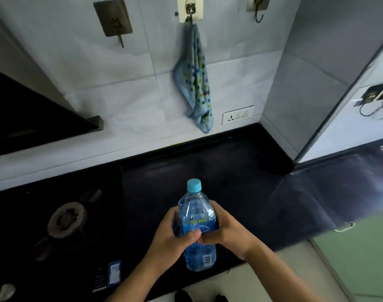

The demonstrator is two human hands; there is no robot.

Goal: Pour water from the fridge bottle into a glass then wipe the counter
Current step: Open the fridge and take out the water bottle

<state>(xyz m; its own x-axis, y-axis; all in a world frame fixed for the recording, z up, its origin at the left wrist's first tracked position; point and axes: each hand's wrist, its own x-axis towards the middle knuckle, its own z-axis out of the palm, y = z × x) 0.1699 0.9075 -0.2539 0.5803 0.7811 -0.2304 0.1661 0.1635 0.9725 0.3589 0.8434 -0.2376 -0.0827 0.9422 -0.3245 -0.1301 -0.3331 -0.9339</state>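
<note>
Dark bench [251, 182], burner [66, 219] far left. Left hand [171, 238] fingers curled round capped bottle [197, 212], upright at bench front edge; cloth [196, 83] on wall hook behind. Right hand [229, 233] grips bottle too; socket [238, 115] right of cloth
</note>
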